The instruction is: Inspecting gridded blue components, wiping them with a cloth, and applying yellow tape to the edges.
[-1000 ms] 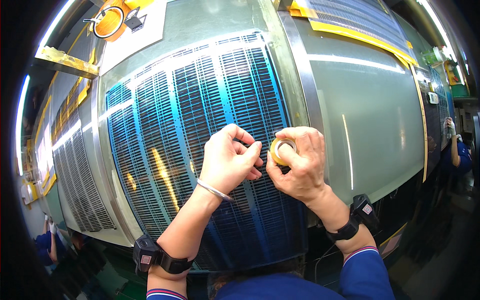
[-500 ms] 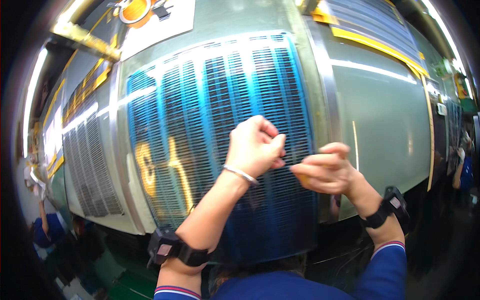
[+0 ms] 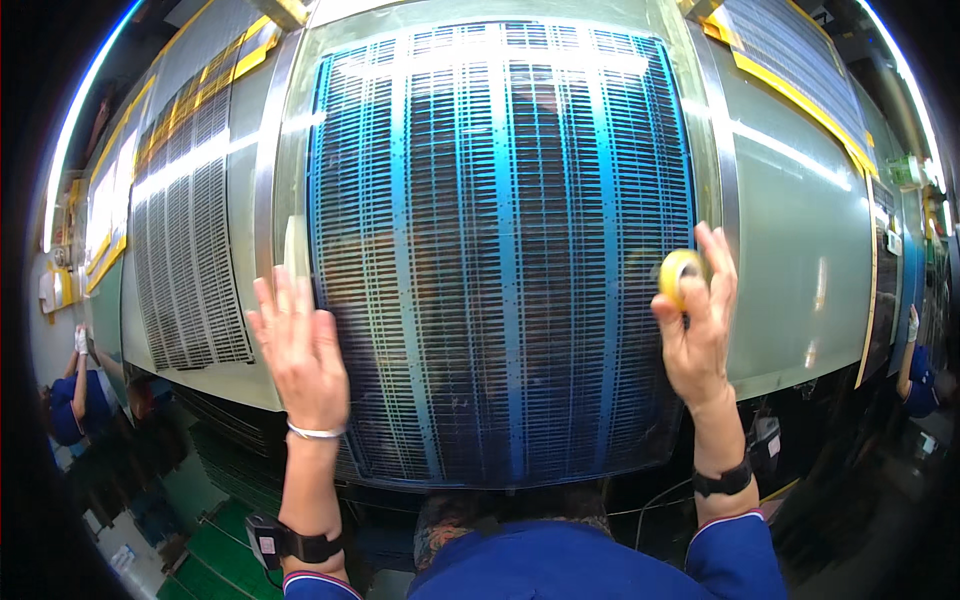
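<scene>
A large sheet [image 3: 507, 210] with a dark, fine grid pattern and blue stripes lies on the greenish worktop in front of me. Flat and with fingers stretched, my left hand [image 3: 305, 365] rests at the sheet's left edge, holding nothing. By the right edge, my right hand [image 3: 703, 335] has its thumb and fingers around a small roll of yellow tape [image 3: 682, 277]. Its other fingers reach toward the far side. Any contact between the tape and the sheet cannot be made out.
Metal rails [image 3: 722, 170] border the worktop on both sides. A similar patterned sheet [image 3: 190, 260] lies on the left panel, and a greenish glass panel [image 3: 790, 250] is on the right, with yellow tape edging [image 3: 800, 105]. A co-worker in blue [image 3: 80, 400] shows at far left.
My hands were close together over the sheet's middle, fingers pinched. They have parted to its left and right edges, and the left hand has opened. The view has shifted too.
</scene>
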`<move>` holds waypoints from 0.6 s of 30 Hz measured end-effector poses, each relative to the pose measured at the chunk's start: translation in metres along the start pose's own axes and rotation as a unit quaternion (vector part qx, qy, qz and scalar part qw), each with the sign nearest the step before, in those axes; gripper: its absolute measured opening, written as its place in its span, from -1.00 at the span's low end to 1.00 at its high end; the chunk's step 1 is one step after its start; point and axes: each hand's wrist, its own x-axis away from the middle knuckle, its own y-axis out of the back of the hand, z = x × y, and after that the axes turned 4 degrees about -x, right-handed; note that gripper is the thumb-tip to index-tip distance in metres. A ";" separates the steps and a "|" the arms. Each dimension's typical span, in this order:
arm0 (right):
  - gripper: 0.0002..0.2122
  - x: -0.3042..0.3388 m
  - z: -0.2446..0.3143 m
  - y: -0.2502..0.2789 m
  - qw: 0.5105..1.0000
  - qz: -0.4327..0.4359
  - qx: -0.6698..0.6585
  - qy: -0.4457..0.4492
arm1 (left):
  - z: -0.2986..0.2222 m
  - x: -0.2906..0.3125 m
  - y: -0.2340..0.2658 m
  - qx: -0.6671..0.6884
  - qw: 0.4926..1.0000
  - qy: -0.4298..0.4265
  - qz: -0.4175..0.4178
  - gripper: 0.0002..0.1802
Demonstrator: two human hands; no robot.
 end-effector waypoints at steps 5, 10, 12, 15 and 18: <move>-0.63 0.020 0.055 -0.005 0.944 0.238 -0.220 0.069 | -0.083 0.053 0.012 0.643 0.740 -0.060 0.187 -0.32; -0.63 0.025 0.069 -0.008 0.931 0.273 -0.240 0.041 | -0.096 0.064 0.013 0.742 0.627 0.039 0.235 -0.71; -0.63 0.024 0.069 -0.008 0.931 0.270 -0.243 0.033 | -0.094 0.063 0.016 0.731 0.628 0.069 0.256 -0.88; -0.62 0.022 0.069 -0.010 0.935 0.262 -0.236 0.038 | -0.091 0.060 0.019 0.729 0.639 0.085 0.229 -0.90; -0.60 0.021 0.069 -0.011 0.939 0.241 -0.241 0.045 | -0.088 0.060 0.019 0.708 0.676 0.057 0.196 -0.87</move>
